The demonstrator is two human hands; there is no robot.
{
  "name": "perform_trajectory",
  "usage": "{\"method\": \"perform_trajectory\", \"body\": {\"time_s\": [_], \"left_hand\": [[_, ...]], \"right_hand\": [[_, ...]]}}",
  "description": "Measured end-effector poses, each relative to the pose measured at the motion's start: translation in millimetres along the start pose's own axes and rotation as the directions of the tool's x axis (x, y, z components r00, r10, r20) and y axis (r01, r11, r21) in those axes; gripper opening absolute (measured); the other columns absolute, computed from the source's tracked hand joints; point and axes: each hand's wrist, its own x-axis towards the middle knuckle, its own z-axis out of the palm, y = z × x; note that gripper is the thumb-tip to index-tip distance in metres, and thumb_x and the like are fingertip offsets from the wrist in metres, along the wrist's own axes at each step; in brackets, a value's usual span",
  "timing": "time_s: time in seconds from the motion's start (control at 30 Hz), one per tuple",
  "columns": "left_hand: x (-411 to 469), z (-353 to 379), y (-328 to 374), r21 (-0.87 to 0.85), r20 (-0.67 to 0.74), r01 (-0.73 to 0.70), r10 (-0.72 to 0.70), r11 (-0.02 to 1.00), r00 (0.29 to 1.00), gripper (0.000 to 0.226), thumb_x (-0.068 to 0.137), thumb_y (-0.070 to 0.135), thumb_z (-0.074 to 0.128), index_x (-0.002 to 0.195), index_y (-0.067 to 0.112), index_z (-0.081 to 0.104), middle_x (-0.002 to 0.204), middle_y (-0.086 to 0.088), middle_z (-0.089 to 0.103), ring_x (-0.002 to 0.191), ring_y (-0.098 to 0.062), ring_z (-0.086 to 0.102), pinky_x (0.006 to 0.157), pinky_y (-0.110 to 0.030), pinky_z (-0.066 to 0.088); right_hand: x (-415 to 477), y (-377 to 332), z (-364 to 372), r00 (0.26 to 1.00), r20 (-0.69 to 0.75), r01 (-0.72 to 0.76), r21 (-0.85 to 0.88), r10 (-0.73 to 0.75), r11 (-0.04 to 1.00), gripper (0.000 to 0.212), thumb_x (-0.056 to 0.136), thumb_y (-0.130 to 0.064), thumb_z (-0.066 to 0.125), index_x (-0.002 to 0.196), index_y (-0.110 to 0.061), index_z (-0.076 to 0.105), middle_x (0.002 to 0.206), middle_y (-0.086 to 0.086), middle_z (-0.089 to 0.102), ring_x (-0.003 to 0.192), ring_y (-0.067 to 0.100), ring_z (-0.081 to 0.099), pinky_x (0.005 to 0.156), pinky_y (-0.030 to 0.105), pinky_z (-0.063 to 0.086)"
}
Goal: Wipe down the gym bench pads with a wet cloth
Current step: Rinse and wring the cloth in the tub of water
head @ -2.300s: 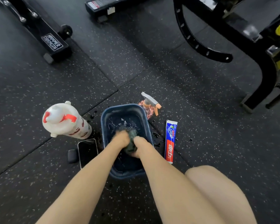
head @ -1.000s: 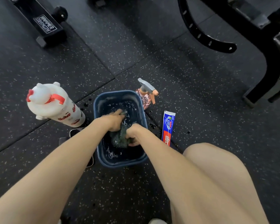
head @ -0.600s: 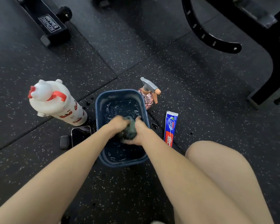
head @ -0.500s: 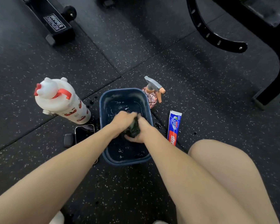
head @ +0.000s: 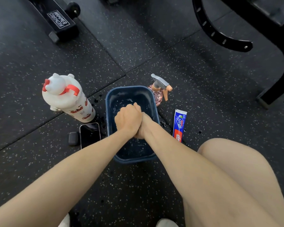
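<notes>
Squeezing with left hand [head: 127, 119] clenched over right hand [head: 143, 129], pressed together low over the blue basin [head: 131, 87]. Cannot see the cloth: probably balled inside the grip and being wrung. Risk flinging drips onto the phone [head: 90, 135] just left of the basin, with wet spots already dotting the floor [head: 138, 46] nearby. Could tip the basin by leaning on its near rim. Could leave the cloth sopping, streaking the bench pads.

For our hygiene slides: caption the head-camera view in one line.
Left hand and right hand clench together over a basin of water on the gym floor, cloth hidden between them.
</notes>
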Motion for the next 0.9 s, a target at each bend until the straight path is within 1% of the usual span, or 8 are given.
{"method": "perform_trajectory", "body": {"time_s": [0.1,0.17,0.3,0.47,0.57,0.67,0.8,0.9], "left_hand": [[13.3,-4.8,-8.8,0.05,0.005,-0.014,0.014,0.999,1.0,0.046,0.101,0.031,0.029,0.095,0.002,0.063,0.101,-0.018,0.066,0.094,-0.037,0.058,0.072,-0.036,0.035],[22.6,-10.3,-9.1,0.16,0.029,-0.123,0.12,0.979,0.992,0.045,0.102,0.03,0.029,0.096,0.001,0.064,0.103,-0.019,0.066,0.095,-0.038,0.059,0.071,-0.035,0.033],[49.4,-19.9,-17.0,0.46,0.206,-0.339,0.272,0.821,0.94,0.03,0.1,0.023,0.042,0.106,0.002,0.063,0.112,-0.02,0.062,0.1,-0.04,0.059,0.075,-0.039,0.042],[61.9,-10.0,-14.3,0.161,0.593,-0.443,0.272,0.882,0.758,0.04,0.088,0.003,0.048,0.124,0.013,0.061,0.131,-0.008,0.057,0.118,-0.028,0.053,0.101,-0.04,0.042],[60.9,-3.3,-23.2,0.276,0.556,-0.523,0.31,0.807,0.772,0.051,0.09,0.007,0.047,0.139,0.02,0.046,0.152,-0.002,0.031,0.137,-0.028,0.029,0.114,-0.046,0.023],[52.4,6.5,-36.4,0.504,0.509,-0.583,0.326,0.638,0.797,0.044,0.09,0.017,0.053,0.134,0.016,0.048,0.143,-0.011,0.024,0.129,-0.032,0.025,0.105,-0.046,0.032],[46.9,12.8,-33.1,0.463,0.526,-0.377,0.093,0.802,0.845,0.034,0.095,0.03,0.051,0.123,0.01,0.054,0.142,-0.017,0.016,0.128,-0.036,0.025,0.104,-0.046,0.033],[45.3,10.0,-27.4,0.446,0.488,-0.414,0.173,0.793,0.856,0.032,0.092,0.005,0.052,0.124,0.001,0.051,0.137,-0.021,0.031,0.116,-0.037,0.046,0.095,-0.042,0.042]], "right_hand": [[-4.6,-3.4,1.3,0.989,-0.091,-0.126,-0.057,0.121,0.99,0.03,0.099,-0.027,0.041,0.074,-0.013,0.053,0.047,0.005,0.056,0.035,0.017,0.053,0.035,0.019,0.041],[-2.2,-7.7,-1.6,0.988,-0.146,-0.071,-0.228,0.038,0.971,0.033,0.097,-0.025,0.039,0.067,-0.016,0.049,0.049,0.001,0.049,0.034,0.013,0.043,0.031,0.013,0.027],[16.2,-1.2,-4.1,0.972,-0.127,0.074,-0.629,-0.196,0.774,0.026,0.097,-0.023,0.046,0.074,-0.012,0.052,0.072,0.006,0.054,0.061,0.02,0.052,0.043,0.019,0.037],[16.5,5.5,-15.5,0.981,0.008,0.068,-0.951,-0.195,0.303,0.022,0.091,-0.005,0.05,0.112,0.001,0.057,0.103,0.015,0.058,0.094,0.029,0.057,0.077,0.029,0.048],[15.1,0.3,-21.7,0.994,-0.032,-0.015,-0.987,-0.105,0.161,0.047,0.086,-0.01,0.066,0.127,0.002,0.047,0.127,0.016,0.054,0.115,0.031,0.054,0.092,0.035,0.047],[17.2,1.8,-26.9,0.995,-0.076,-0.072,-0.996,-0.07,0.056,0.075,0.081,-0.023,0.077,0.138,0.001,0.036,0.138,0.016,0.046,0.123,0.031,0.049,0.097,0.033,0.045],[24.6,8.7,-26.6,0.964,-0.143,-0.084,-0.964,-0.226,0.252,0.06,0.085,-0.032,0.07,0.132,-0.002,0.049,0.131,0.017,0.054,0.116,0.031,0.056,0.087,0.03,0.047],[23.5,8.1,-23.8,0.962,-0.193,-0.123,-0.938,-0.193,0.324,0.045,0.096,-0.026,0.055,0.13,0.002,0.049,0.131,0.019,0.055,0.117,0.033,0.055,0.091,0.033,0.047]]}}
